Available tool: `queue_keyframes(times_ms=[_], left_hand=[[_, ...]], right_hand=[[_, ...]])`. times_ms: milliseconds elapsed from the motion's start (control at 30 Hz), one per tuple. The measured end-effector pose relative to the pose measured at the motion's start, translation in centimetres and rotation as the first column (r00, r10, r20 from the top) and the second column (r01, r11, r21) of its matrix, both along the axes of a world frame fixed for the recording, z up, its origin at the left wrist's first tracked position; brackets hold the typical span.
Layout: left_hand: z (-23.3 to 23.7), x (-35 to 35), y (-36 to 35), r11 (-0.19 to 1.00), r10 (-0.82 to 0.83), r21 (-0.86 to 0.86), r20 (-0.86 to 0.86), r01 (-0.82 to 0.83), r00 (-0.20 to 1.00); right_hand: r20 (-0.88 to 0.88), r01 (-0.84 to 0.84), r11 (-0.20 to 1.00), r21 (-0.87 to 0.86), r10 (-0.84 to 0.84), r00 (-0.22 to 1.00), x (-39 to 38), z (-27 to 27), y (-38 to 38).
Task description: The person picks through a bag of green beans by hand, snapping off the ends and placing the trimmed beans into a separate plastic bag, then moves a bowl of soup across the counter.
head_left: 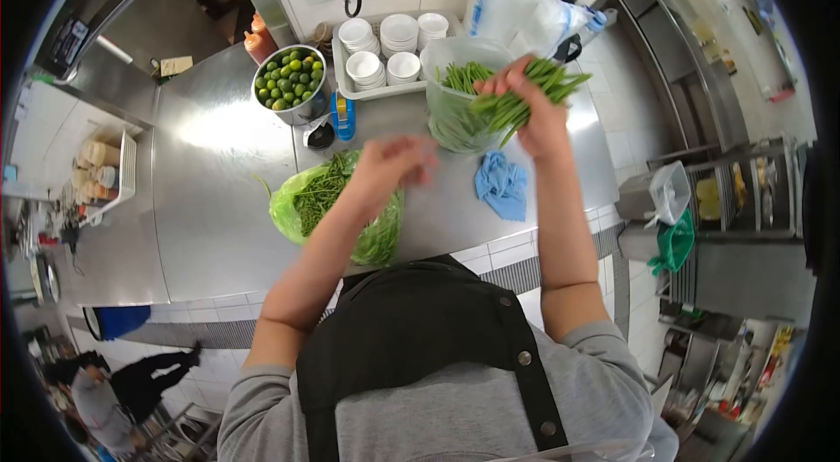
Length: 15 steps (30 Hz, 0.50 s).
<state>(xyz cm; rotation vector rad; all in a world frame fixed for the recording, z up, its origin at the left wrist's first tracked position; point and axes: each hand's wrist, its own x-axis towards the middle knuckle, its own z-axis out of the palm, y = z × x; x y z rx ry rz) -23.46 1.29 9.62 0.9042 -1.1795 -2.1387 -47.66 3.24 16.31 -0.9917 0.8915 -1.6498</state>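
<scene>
A bunch of green beans [551,87] is gripped in my right hand [529,108], above the right edge of a clear plastic bag [459,125] that holds more green beans. My left hand [394,166] is raised over the counter between the two bags, blurred, with its fingers bent; whether it holds anything is hard to make out. Below and left of it, a green plastic bag [381,239] lies open with small green trimmings [319,199] on it. A crumpled blue cloth [501,185] rests on the counter below the clear bag.
On the steel counter [219,199] stand a metal pot of limes [289,81], a blue tape dispenser [343,117] and a white tray [385,93] of stacked small bowls. Plastic bags [542,16] are at the back right. Another person [109,401] is far off at lower left.
</scene>
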Motion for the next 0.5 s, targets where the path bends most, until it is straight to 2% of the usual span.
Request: queue_keyframes(times_ms=[33, 67, 100, 167, 200, 233, 333, 367, 433, 467, 500], left_hand=[[0.9, -1.7, -1.7, 0.958, 0.148, -0.258, 0.06, -0.128, 0.987], [1.7, -3.4, -3.6, 0.835, 0.302, -0.504, 0.086, -0.22, 0.949], [0.3, -5.3, -6.5, 0.493, 0.524, -0.839, 0.076, -0.229, 0.848], [-0.6, -7.6, -10.2, 0.362, 0.602, -0.931, 0.2, -0.041, 0.773], [0.1, -8.2, -11.1, 0.623, 0.441, -0.781, 0.388, 0.035, 0.809], [0.7, -8.6, -11.6, 0.819, 0.231, -0.561, 0.515, 0.121, 0.825], [-1.1, -9.0, -10.7, 0.785, 0.246, -0.615, 0.421, 0.075, 0.873], [-1.4, -9.0, -10.0, 0.832, 0.203, -0.554, 0.322, 0.01, 0.925], [-0.7, -8.6, -8.9, 0.893, 0.167, -0.445, 0.189, -0.067, 0.968], [-0.2, -8.5, -8.7, 0.919, 0.154, -0.383, 0.118, -0.098, 0.981], [0.2, -8.5, -8.7, 0.917, 0.159, -0.385, 0.113, -0.105, 0.981]], right_hand=[[-0.093, -0.006, 1.0, -0.026, 0.004, 0.996, -1.6, 1.1, -1.5], [-0.285, -0.001, 0.998, -0.056, -0.015, 0.959, -2.5, 2.0, -2.9], [-0.469, 0.021, 0.999, -0.036, -0.035, 0.883, -2.7, 2.7, -4.2], [-0.752, 0.049, 0.999, 0.015, -0.021, 0.659, -3.0, 2.0, -7.4], [-0.849, 0.054, 0.997, 0.047, 0.011, 0.528, -3.6, 0.0, -9.4], [-0.924, 0.064, 0.995, 0.072, 0.042, 0.38, -4.0, -1.6, -10.7], [-0.959, 0.036, 0.992, 0.119, 0.106, 0.261, -3.9, -4.0, -11.8], [-0.961, 0.023, 0.987, 0.161, 0.151, 0.231, -3.7, -4.1, -11.8], [-0.93, -0.003, 0.948, 0.318, 0.313, 0.19, -3.6, -3.7, -10.7], [-0.929, -0.014, 0.941, 0.339, 0.338, 0.154, -3.7, -4.2, -10.6], [-0.926, -0.023, 0.933, 0.36, 0.36, 0.117, -3.9, -4.7, -10.5]])
